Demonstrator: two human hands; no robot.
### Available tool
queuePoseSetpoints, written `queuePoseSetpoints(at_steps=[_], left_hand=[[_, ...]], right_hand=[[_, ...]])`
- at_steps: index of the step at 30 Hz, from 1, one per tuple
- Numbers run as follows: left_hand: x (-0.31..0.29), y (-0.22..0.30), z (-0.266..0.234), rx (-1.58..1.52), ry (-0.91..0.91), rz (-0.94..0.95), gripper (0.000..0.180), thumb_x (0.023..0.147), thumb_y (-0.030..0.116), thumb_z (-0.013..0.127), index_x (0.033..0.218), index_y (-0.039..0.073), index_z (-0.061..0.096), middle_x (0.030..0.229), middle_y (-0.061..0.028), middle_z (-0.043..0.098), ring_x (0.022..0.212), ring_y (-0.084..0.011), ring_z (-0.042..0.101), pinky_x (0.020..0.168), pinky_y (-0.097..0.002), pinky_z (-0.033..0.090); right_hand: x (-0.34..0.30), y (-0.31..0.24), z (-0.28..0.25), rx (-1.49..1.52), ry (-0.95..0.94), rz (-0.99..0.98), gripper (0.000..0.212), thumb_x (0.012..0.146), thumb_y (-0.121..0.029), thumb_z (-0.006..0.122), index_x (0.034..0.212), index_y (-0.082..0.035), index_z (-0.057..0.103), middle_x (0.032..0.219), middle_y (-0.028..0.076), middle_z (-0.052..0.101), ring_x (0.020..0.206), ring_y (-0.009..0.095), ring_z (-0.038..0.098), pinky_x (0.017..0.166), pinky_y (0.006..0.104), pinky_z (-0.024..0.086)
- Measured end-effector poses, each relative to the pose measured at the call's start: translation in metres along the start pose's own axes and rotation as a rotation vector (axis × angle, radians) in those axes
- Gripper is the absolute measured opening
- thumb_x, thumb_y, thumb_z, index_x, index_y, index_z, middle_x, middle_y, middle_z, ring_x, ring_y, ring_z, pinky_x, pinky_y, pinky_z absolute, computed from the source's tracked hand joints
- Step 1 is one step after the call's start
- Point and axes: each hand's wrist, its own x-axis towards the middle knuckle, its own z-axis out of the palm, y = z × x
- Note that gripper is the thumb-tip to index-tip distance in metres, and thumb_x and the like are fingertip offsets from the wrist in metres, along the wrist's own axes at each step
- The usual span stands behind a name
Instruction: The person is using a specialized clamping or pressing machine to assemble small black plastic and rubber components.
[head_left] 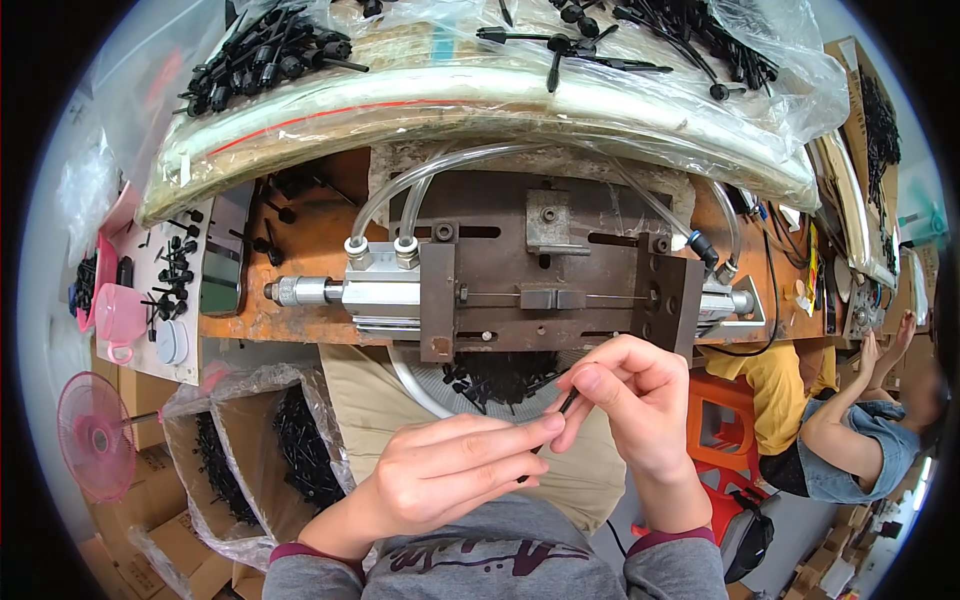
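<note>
While seated close under rusty orange desk [300, 300], person held small thin black plastic pin [563, 407] between both hands, over lap, just below grey metal pneumatic press fixture [500, 285]. Left hand [450, 475] pinched lower end with fingertips; right hand [630, 400] gripped upper end, thumb and forefinger closed on it. White round tray of black parts [500, 378] sat below fixture, likely catching pieces. Clear bags of black pins [650, 40] lay behind, within reach.

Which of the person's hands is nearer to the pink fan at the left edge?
Left. The left hand lies to the right of the pink fan, with a lined box of black parts between. The right hand is farther right still.
</note>
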Motion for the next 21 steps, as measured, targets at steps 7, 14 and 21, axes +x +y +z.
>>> queuePoseSetpoints(at_steps=[7,14,21], left_hand=[[0.0007,0.0006,-0.0006,0.001,0.013,0.005,0.029,0.063,0.009,0.085,0.090,0.002,0.076,0.114,-0.0150,0.071,0.083,-0.0210,0.070,0.070,-0.0293,0.058],[-0.0009,-0.0007,0.0014,-0.002,0.021,0.015,0.030,0.062,0.008,0.084,0.090,0.001,0.076,0.115,-0.0150,0.071,0.084,-0.0215,0.070,0.069,-0.0298,0.058],[-0.0003,-0.0009,0.0037,0.043,0.022,0.026,0.031,0.061,0.008,0.084,0.090,0.001,0.076,0.114,-0.0150,0.071,0.083,-0.0218,0.070,0.069,-0.0301,0.058]], right_hand=[[-0.0009,0.0013,-0.0008,0.075,-0.019,-0.005,0.010,0.096,0.000,0.059,0.094,0.009,0.064,0.080,0.016,0.069,0.064,0.023,0.072,0.055,0.0289,0.057],[-0.0022,0.0040,-0.0023,0.109,-0.035,-0.014,0.009,0.097,0.002,0.059,0.096,0.009,0.065,0.078,0.014,0.070,0.067,0.021,0.072,0.057,0.0268,0.056],[-0.0027,0.0057,-0.0032,0.111,-0.030,0.024,0.008,0.095,0.001,0.063,0.096,0.008,0.065,0.082,0.013,0.070,0.067,0.020,0.072,0.057,0.0268,0.056]])
